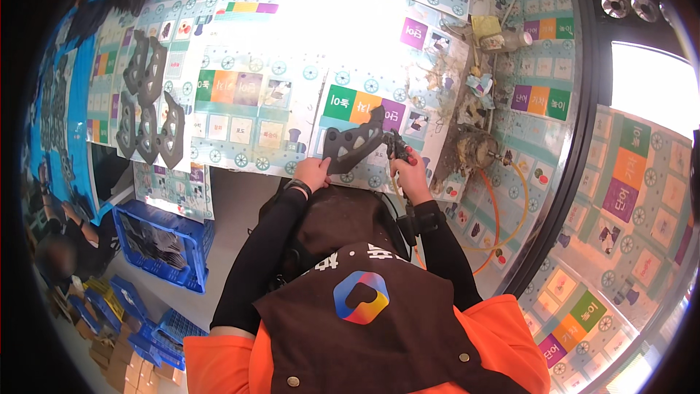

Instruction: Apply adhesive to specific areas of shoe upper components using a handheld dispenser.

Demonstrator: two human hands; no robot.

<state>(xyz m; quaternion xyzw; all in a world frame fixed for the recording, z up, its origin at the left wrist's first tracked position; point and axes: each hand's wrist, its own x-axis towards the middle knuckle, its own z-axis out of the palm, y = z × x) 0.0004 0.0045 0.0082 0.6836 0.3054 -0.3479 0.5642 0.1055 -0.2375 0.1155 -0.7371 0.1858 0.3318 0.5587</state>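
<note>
While left hand [312, 173] pinches dark part [350, 149], right hand [413, 181] grips tool [397, 147] over lettered sheeting [237, 113].

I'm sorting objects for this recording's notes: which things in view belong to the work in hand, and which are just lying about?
Apparently in the work:
dark grey part, in the left grip
red-handled hand tool, in the right grip
similar parts, to the left

Apparently just lying about:
crumpled pale scrap, right
cardboard boxes, lower left
</note>
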